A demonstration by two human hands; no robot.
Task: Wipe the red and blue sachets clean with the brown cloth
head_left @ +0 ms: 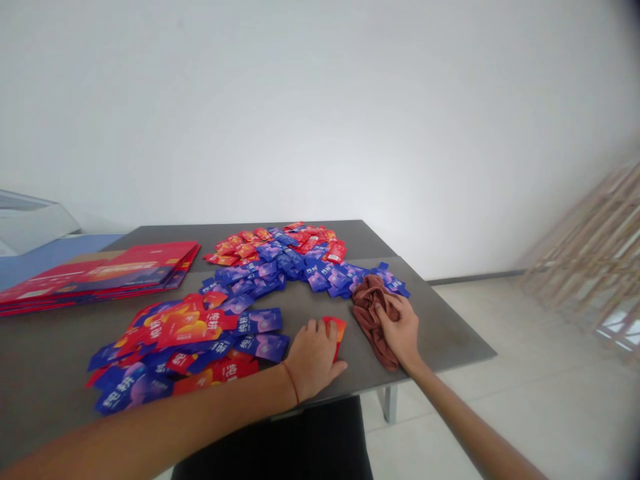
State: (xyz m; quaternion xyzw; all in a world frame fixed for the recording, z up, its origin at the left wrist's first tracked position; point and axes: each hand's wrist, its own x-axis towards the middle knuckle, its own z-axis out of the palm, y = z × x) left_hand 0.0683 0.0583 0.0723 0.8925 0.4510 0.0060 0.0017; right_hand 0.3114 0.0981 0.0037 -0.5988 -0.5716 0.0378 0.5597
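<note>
Where the red packet point(341, 325) is lying: on the desk point(450, 333), under the left hand point(313, 355); I cannot tell whether its fingers are gripping.
Brown cloth point(369, 313): lying bunched nearby, the right hand point(401, 327) pinching its folds.
Packet feel: probably being light, thin, slick; an edge is likely offering surest hold.
Cloth feel: looking soft, limp; gathered folds are probably serving best.

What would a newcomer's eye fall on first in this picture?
Bright red and blue sachets come first, piled at the near left and across the middle of the table. Next, at the front, the left hand touches a red sachet and, farther right, the right hand grips a brown cloth.
</note>
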